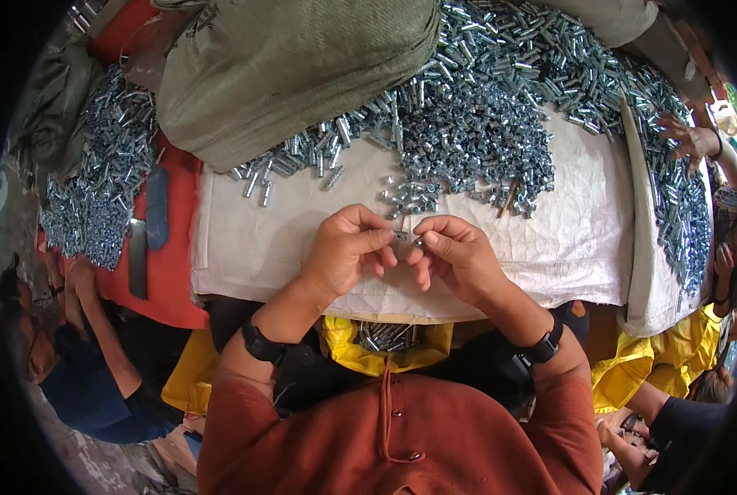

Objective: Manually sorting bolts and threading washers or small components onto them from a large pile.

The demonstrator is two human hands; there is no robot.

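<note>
Close together over the near part of a white cloth (269, 247), my two hands face each other. Thumb and fingers of my left hand (342, 250) pinch a small shiny metal piece (400, 236), mostly covered by the fingertips. My right hand (459, 253) pinches a small dark, rounded metal piece (419, 242), possibly a cone nut. The two pieces are nearly touching; I cannot tell whether they are joined. Just beyond my hands lie loose short metal nuts (414, 198), spreading from a larger heap of nuts (484, 132). Longer silvery metal sleeves (335, 142) lie around that heap.
A green-grey sack (294, 74) covers the far left. Below the table edge, a yellow bag (348, 342) holds metal parts. At left, a person's hands (78, 276) are near another metal heap (100, 181) on red cloth; at right, another person's hand (688, 140) reaches over more parts.
</note>
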